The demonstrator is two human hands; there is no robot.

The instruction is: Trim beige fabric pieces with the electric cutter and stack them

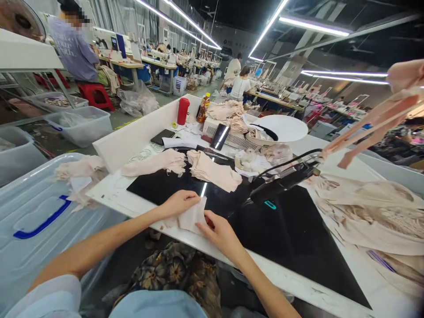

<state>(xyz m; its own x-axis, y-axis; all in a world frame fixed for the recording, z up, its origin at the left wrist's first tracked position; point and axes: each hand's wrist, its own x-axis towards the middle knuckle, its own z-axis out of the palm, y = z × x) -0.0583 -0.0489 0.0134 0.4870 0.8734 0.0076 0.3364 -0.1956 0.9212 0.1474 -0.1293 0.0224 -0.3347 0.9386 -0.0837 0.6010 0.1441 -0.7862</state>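
"What lies past the bench [114,191]?"
"Beyond its left edge, a red stool [96,96] on grey floor [167,99]."
"And farther out?"
"A row of work tables [159,65] running back into the room, with grey curtains [109,20] behind them."
"Where's the light from?"
"Long strip lights [314,26], bright white under a dark ceiling [240,15] beyond the far edge."

The white counter [114,190] bears a black panel [281,238], a red bottle [183,111], a basket [245,142] and, at the right, loose cloth [374,214]; a cloth stack [215,170] lies on the panel's far part.
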